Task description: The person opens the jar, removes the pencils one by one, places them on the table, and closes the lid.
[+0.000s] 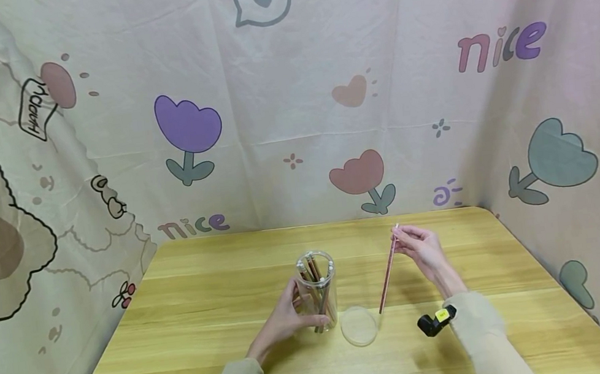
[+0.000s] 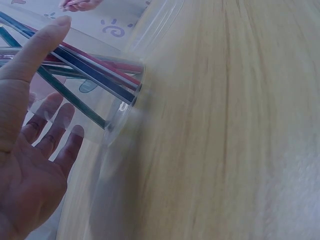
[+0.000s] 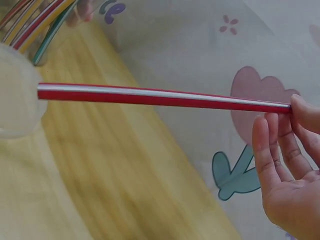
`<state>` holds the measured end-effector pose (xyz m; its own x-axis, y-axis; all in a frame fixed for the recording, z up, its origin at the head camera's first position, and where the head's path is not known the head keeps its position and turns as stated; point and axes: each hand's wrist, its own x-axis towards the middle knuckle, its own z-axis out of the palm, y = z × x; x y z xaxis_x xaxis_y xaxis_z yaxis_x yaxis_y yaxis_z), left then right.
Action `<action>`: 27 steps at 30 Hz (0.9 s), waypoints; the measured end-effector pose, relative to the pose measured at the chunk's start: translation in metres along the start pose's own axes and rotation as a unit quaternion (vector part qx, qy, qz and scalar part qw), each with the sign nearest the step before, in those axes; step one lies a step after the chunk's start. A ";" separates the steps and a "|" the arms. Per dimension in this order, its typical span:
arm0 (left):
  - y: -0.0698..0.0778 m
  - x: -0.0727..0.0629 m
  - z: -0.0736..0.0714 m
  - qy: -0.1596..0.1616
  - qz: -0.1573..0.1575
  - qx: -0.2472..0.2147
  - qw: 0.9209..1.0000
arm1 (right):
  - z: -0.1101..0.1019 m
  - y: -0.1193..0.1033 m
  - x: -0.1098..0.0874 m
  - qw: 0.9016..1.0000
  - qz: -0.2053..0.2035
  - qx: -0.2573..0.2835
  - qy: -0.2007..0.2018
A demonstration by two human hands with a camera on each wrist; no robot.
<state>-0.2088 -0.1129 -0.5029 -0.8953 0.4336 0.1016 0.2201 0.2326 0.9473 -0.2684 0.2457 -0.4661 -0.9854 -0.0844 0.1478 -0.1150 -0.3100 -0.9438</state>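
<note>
Head view: on the tabletop [image 1: 222, 282], a clear jar [image 1: 335, 307] of pencils [image 1: 314, 267] stands beside a round lid [image 1: 358, 326]; right of both, a red pencil [image 1: 388, 275] slants steeply, lower end near the lid, upper end in the right hand [image 1: 422, 253]. Left wrist: the left hand [image 2: 30, 175] clasps the jar between thumb and fingers. Right wrist: thumb and fingertips pinch the red pencil's end, its long axis running toward the lid.

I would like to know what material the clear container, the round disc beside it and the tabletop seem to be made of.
Container: plastic or glass, glossy; the sticks show through its wall.
Tabletop: wood or wood-look laminate, slight sheen; streaky grain shows.
Disc: probably plastic, translucent; the tabletop's tone shows through.
</note>
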 end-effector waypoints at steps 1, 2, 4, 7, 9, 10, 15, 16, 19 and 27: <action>0.000 0.000 0.000 0.002 -0.003 0.000 1.000 | -0.009 0.011 0.005 1.000 -0.002 -0.004 -0.004; 0.000 0.000 0.000 0.003 -0.004 0.001 1.000 | -0.018 0.022 0.010 1.000 -0.002 -0.007 -0.008; 0.000 0.000 0.001 0.006 -0.005 0.003 1.000 | -0.034 0.041 0.019 1.000 0.012 -0.007 -0.005; 0.000 0.000 0.001 0.010 -0.011 0.001 1.000 | -0.048 0.061 0.030 0.999 0.034 0.009 0.010; 0.000 0.000 0.001 0.009 -0.010 0.002 1.000 | -0.048 0.066 0.032 0.999 0.048 0.015 0.019; 0.000 0.000 0.001 0.009 -0.010 0.001 1.000 | -0.048 0.068 0.032 0.998 0.051 0.018 0.022; 0.001 -0.001 0.001 0.007 -0.014 0.001 1.000 | -0.037 0.067 0.028 0.997 0.064 -0.013 0.032; 0.001 -0.002 0.001 0.006 -0.013 0.000 1.000 | -0.034 0.066 0.026 0.997 0.064 -0.021 0.032; 0.002 -0.002 0.001 0.005 -0.013 -0.004 1.000 | -0.029 0.062 0.023 0.996 0.066 -0.048 0.021; 0.002 -0.002 0.001 0.007 -0.017 -0.008 1.000 | 0.000 0.039 0.004 0.992 0.074 -0.101 0.012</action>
<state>-0.2056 -0.1121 -0.5014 -0.9076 0.4134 0.0731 0.1833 0.2336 0.9549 -0.2765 0.2335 -0.5022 -0.9958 -0.0914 -0.0012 0.0104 -0.1005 -0.9949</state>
